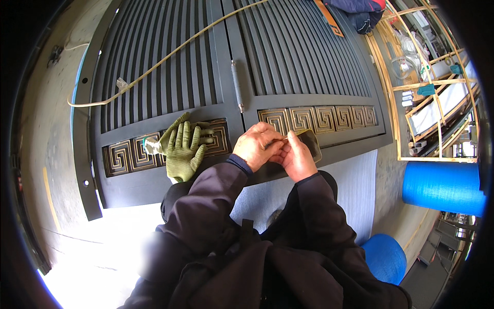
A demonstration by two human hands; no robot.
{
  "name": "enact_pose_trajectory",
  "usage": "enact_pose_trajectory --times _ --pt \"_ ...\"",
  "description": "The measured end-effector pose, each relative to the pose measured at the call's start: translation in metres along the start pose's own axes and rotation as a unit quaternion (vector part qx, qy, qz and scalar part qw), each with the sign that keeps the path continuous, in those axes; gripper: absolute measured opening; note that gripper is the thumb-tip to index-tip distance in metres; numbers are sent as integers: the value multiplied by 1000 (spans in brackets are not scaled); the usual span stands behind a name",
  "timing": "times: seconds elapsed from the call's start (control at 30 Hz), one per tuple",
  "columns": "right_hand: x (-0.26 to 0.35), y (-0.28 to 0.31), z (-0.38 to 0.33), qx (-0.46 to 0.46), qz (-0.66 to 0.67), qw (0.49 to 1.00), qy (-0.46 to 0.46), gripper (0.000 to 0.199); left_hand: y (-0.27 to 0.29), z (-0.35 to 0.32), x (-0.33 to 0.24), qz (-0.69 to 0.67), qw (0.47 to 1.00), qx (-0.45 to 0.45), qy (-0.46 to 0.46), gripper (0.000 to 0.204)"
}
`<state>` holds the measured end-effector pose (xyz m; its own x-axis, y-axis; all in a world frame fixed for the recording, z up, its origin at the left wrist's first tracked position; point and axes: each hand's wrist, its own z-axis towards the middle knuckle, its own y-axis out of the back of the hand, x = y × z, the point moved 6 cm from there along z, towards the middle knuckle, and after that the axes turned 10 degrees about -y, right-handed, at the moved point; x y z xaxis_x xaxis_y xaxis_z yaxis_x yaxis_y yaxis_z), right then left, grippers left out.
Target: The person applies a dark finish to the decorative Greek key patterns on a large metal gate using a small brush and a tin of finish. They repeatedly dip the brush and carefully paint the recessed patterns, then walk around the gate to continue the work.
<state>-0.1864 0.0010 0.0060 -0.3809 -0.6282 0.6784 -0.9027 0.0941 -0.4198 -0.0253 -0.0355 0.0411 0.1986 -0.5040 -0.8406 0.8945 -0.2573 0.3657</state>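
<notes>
Facing the large dark grey slatted panel [303,97], which lies flat, we hold our two hands close together above its near edge, right of the centre seam. Our left hand [259,146] is curled, back upward, with its thumb and fingers drawn in toward the other hand. Our right hand [297,156] is turned partly palm up, fingers bent, thumb raised. Their fingertips meet, and a thin sliver of something seems to lie between them, but we cannot tell what it is or how firmly either hand has hold of it. Just beyond the right hand is a dark flat piece [313,146], partly covered by it; whether it is held or resting on the panel is unclear.

As far as we can judge, much is in place: the slats fill both halves, and gold-lined fret strips sit along the near end, on the left [119,160] and on the right [325,119]. What is left seems to be only the small handwork at our fingertips; we see no finished result of it. Green gloves [185,151] lie off our left hand, over the left strip, and a pale cord [181,48] crosses the slats.
</notes>
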Motion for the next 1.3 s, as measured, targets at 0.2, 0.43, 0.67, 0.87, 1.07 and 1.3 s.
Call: enact_pose_trajectory --times 0.2,0.43,0.67,0.87,1.07,1.3 --pt "-1 0 10 7 8 1000 11 55 4 1 -1 50 998 -6 23 24" --pt "-10 -3 19 16 20 999 24 51 5 -1 3 34 998 -26 39 18" --pt "-8 -6 18 6 -2 999 52 50 2 -2 9 -28 997 -10 73 18" --pt "2 -23 7 -19 -54 996 72 47 11 -7 9 19 999 -2 48 18" --pt "10 -25 9 -108 -207 971 43 36 22 -14 24 14 998 2 66 17" --pt "32 -29 21 -114 -338 918 171 21 31 -15 52 -84 983 -9 161 29"
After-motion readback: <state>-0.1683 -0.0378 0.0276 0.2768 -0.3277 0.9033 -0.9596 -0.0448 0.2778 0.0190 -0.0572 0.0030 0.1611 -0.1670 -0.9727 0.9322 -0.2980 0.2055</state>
